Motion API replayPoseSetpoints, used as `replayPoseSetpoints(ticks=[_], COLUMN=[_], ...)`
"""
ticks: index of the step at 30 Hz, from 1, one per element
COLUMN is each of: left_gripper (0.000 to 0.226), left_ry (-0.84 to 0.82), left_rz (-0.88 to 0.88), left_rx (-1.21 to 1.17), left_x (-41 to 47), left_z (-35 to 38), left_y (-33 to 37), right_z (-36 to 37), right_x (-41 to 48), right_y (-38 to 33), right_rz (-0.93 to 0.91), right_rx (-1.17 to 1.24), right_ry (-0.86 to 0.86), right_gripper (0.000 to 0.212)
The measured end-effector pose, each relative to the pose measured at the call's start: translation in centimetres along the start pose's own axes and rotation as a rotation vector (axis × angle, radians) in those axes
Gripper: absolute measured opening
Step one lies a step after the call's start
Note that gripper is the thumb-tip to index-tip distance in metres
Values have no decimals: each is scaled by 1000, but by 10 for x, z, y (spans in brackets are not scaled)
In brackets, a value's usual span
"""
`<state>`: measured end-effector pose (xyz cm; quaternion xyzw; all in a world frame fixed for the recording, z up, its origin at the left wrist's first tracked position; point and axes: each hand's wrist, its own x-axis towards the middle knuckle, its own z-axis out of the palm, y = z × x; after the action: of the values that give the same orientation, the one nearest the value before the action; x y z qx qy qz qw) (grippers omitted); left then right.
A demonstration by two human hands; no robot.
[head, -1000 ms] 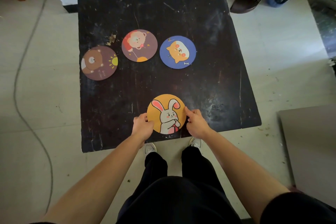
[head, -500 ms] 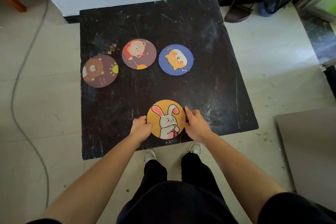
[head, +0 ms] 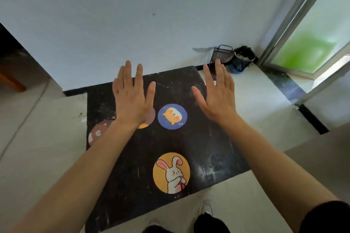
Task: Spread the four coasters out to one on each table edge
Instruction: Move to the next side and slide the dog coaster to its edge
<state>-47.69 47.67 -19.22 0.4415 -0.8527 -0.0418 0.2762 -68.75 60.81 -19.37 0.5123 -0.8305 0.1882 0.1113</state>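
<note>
**A:** Coasters first. Four round flat printed discs sit on the dark scuffed square table [head: 212, 138]. The yellow rabbit coaster [head: 171, 172] lies flat right at the near edge, so I'd call that side done. The blue round cat coaster [head: 172, 116] sits toward the middle. The maroon one with an orange patch [head: 149, 119] is mostly hidden under the left wrist, and the brown bear coaster [head: 98, 132] pokes out beside the left forearm at the left edge.

**B:** How do you reckon they handle?

**A:** My guess is thin, stiff and light, more like board than anything floppy. Nothing fragile. Lying flat on a hard top, though, there's no lip to get under. I'd pinch across the rim with both hands, or just press on top and slide it, then lift once it overhangs.

**B:** And the hands?

**A:** Both empty. Left hand [head: 130, 96] and right hand [head: 217, 96] are splayed flat, palms down, fingers spread, hovering above the far half of the table and touching nothing that I can see.

**B:** Count?

**A:** Four coasters, two hands, one table. One coaster on the near edge, one at the left, so I'd say the far and right sides still need theirs. Behind the table there's a black wire rack [head: 222, 55] against the wall.
</note>
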Motion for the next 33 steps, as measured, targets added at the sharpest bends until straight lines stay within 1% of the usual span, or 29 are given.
replayPoseSetpoints(ticks=[2,3,7,10,16,20,25,29,33], left_gripper=[64,64,67,70,67,68,72,70,70], left_ry=[51,47,-54,-116,-152,-166,-179,-165,-140], left_rz=[18,25,63,73,85,-24,-123,-157,-202], left_rx=[-49,-70,-91,-78,19,87,96,118,140], left_x=[5,5,4,4,13,22,35,53,78], left_z=[-3,0,20,40,95,138,168,184,205], left_y=[12,19,59,97,182,256,344,385,397], right_z=[-18,-24,-37,-39,-26,-25,-40,-42,-26], right_x=[2,0,-12,-17,-8,10,42,79,127], right_y=[8,15,56,100,206,297,393,437,454], right_rz=[24,31,62,100,139,70,-22,-89,-165], right_rx=[-23,-41,-104,-132,-96,-8,45,65,91], right_ry=[46,59,47,28,8,-57,-124,-141,-155], right_gripper=[75,76,77,77,79,79,79,80,80])
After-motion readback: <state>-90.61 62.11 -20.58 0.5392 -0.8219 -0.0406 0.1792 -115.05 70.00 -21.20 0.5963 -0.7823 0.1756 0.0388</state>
